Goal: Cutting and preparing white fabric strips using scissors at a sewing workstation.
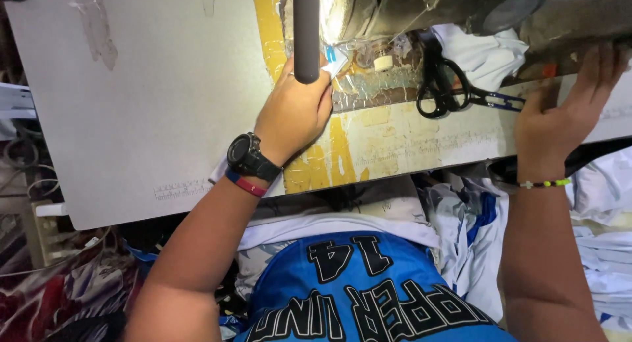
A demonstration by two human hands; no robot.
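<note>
Hands work at the worktop (pixel 164 118): the left hand (pixel 294 111), grip curled over white cloth (pixel 336 64) by the machine, behind a grey pole (pixel 306 32); the right hand (pixel 566 111), fingers spread open, touches the machine's end (pixel 579 26). Scissors (pixel 442 85) lie between.

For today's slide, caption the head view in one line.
Left hand rests on worn sewing table beside black scissors; right hand touches the machine.

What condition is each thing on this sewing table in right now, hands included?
Left hand: resting on the table, fingers curled near the needle area.
Right hand: open, fingers spread against the machine's right end.
Black scissors: closed, lying flat on the table.
White cloth: crumpled beside the scissors.
Table: surface worn, yellow paint peeling.
</note>
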